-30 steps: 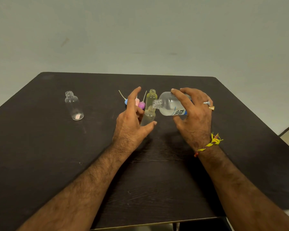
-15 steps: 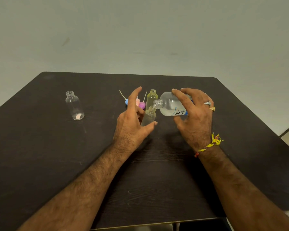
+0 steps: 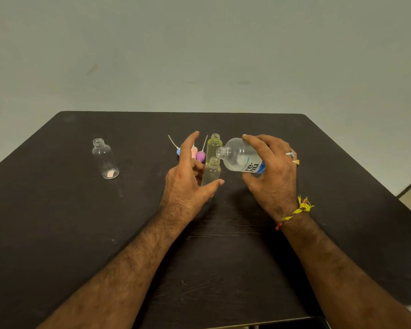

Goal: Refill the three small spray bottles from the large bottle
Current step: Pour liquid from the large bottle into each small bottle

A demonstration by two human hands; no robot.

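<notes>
The large clear plastic bottle [image 3: 240,155] carries a blue and white label with dark letters that read in part "ne" and "nu"; the smaller print beside them is too fine to make out. The right hand [image 3: 273,176] grips this bottle round its body, fingers curled over the top and thumb beneath, and holds it tipped nearly on its side with the open neck pointing left, right at the mouth of a small clear spray bottle [image 3: 211,172] that stands uncapped on the dark wooden table [image 3: 57,222]. The left hand [image 3: 188,184] steadies that small bottle, thumb pressed to its near side and curled fingers behind it, the forefinger raised straight. Just behind stands a yellowish small bottle [image 3: 213,144], also uncapped. A third small clear bottle [image 3: 105,159] stands well apart to the left. Blue, pink and purple spray caps [image 3: 201,156] with thin dip tubes lie behind the left hand. A yellow thread band [image 3: 297,211] circles the right wrist
</notes>
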